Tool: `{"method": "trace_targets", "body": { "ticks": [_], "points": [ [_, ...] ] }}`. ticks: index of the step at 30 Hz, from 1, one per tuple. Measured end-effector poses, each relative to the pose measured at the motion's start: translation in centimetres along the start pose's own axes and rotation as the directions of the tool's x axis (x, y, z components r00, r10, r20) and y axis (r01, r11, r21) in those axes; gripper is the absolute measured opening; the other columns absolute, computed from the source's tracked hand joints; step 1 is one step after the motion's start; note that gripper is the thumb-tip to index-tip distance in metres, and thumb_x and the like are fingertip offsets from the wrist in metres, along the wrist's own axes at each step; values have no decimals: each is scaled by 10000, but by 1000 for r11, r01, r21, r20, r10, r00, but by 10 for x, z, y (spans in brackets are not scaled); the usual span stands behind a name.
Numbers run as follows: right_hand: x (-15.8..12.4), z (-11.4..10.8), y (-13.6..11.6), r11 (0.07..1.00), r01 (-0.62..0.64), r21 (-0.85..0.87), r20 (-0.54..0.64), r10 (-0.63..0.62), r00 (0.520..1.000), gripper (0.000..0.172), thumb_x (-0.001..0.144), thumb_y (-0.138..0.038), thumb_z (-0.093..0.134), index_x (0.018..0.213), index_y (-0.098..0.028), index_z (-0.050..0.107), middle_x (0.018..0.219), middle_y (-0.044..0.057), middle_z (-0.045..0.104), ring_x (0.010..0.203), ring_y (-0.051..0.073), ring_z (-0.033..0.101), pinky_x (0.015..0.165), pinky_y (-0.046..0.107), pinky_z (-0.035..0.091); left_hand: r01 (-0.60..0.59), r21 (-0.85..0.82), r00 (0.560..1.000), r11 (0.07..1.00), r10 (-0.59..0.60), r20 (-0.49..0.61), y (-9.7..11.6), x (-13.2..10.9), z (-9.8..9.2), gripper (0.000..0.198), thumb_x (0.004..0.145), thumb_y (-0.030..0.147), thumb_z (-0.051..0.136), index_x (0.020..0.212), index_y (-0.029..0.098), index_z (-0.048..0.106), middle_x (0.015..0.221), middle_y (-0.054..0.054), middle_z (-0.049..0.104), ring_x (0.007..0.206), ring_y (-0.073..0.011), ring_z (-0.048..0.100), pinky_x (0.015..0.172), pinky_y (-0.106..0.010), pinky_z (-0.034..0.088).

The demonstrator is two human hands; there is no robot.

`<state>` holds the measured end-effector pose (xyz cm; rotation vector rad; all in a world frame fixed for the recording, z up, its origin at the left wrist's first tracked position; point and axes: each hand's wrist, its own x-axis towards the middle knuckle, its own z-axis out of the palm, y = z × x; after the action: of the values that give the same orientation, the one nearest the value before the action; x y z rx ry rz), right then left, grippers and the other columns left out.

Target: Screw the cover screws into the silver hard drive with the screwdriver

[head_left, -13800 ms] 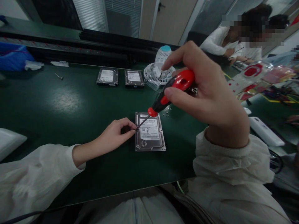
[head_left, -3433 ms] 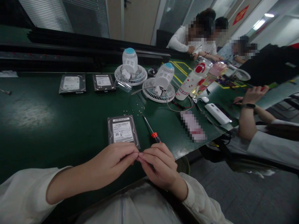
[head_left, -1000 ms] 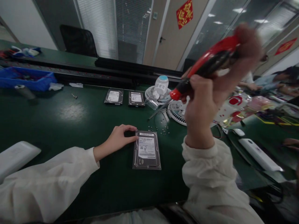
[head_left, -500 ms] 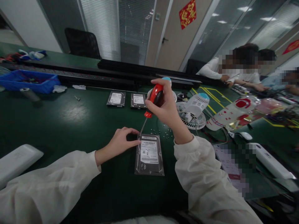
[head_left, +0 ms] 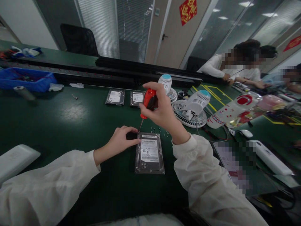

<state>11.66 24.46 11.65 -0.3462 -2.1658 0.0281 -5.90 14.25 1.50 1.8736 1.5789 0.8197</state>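
A hard drive (head_left: 149, 153) lies label up on the green table (head_left: 70, 125) in front of me. My left hand (head_left: 121, 142) rests at the drive's top left corner, thumb and fingers pinched together there; whether they hold anything is too small to see. My right hand (head_left: 159, 108) is closed round the red and black handle of a screwdriver (head_left: 147, 102), held nearly upright. Its thin shaft points down at that same corner, by my left fingertips. Several small screws (head_left: 162, 131) lie loose just beyond the drive.
Two more hard drives (head_left: 115, 97) lie farther back. Two small white desk fans (head_left: 192, 108) stand to the right, with a patterned bottle (head_left: 231, 110) lying beyond them. A white block (head_left: 16, 158) sits at the left edge, a blue bin (head_left: 25, 80) far left. Other people sit at the far right.
My right hand has come down from near my face with the screwdriver and set its tip at the drive's top left corner. My left hand has stayed at that corner.
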Motion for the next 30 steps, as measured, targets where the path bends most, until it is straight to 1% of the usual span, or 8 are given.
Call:
{"method": "trace_targets", "body": {
  "ticks": [5, 10, 15, 18, 20, 22, 26, 30],
  "points": [
    [0, 1, 1, 1000, -6, 7, 5, 6, 1000, 435, 897, -249, 568, 1310, -209, 437, 1270, 86, 600, 1013, 180, 617, 894, 376, 545, -8, -11, 1000, 1000, 8, 5, -2, 0, 0, 400, 851, 492, 757, 1146, 222, 736, 1172, -77, 769, 1122, -318, 671, 1048, -513, 459],
    [1, -2, -2, 1000, -19, -19, 50, 20, 999, 436, 914, -293, 581, 1317, -201, 444, 1284, 100, 615, 968, 168, 632, 853, 348, 545, -18, -11, 1000, 1000, 18, -9, -6, 0, 3, 425, 847, 517, 756, 1163, 233, 740, 1176, -73, 769, 1123, -319, 671, 1045, -513, 464],
    [5, -12, -13, 986, -62, -155, 53, 71, 996, 420, 988, -532, 520, 1201, -172, 547, 979, 36, 669, 695, 112, 583, 643, 271, 447, -17, 22, 1000, 1000, 17, -23, -10, 0, 5, 427, 846, 542, 748, 1159, 251, 748, 1167, -60, 773, 1116, -319, 673, 1051, -520, 451],
    [8, -20, -20, 992, -61, -112, 90, 71, 993, 349, 977, -379, 482, 1221, -143, 564, 890, 16, 641, 631, 97, 529, 617, 271, 405, -26, 26, 999, 999, 27, -21, -12, 0, 5, 430, 849, 547, 745, 1162, 252, 750, 1161, -59, 773, 1109, -319, 672, 1044, -525, 450],
    [10, -25, -22, 996, -44, -77, 134, 54, 989, 430, 946, -315, 440, 1305, -106, 554, 899, 31, 647, 648, 112, 533, 635, 288, 405, -23, 18, 1000, 1000, 23, -12, -12, 0, 5, 434, 848, 548, 746, 1165, 251, 748, 1159, -63, 773, 1101, -319, 674, 1036, -525, 457],
    [12, -30, -24, 989, -69, -130, 158, 90, 983, 465, 961, -356, 440, 1310, -88, 589, 822, 21, 635, 608, 115, 511, 614, 296, 372, -15, 5, 1000, 1000, 15, -8, -12, 1, 5, 437, 844, 548, 750, 1166, 252, 746, 1160, -64, 772, 1098, -317, 676, 1037, -518, 463],
    [14, -36, -26, 964, -161, -214, 74, 180, 981, 384, 976, -456, 520, 1070, -136, 712, 586, -41, 494, 496, 86, 421, 547, 270, 302, -7, -8, 1000, 1000, 7, -7, -11, 1, 5, 441, 840, 546, 754, 1170, 253, 744, 1165, -62, 766, 1117, -315, 670, 1043, -507, 468],
    [16, -42, -27, 989, -99, -114, 155, 116, 981, 359, 952, -298, 478, 1190, -129, 687, 709, -19, 592, 591, 98, 509, 619, 273, 390, -8, -14, 1000, 1000, 7, -17, -11, 0, 5, 443, 837, 545, 758, 1168, 252, 745, 1155, -60, 764, 1111, -314, 667, 1031, -506, 472]
  ]
}}
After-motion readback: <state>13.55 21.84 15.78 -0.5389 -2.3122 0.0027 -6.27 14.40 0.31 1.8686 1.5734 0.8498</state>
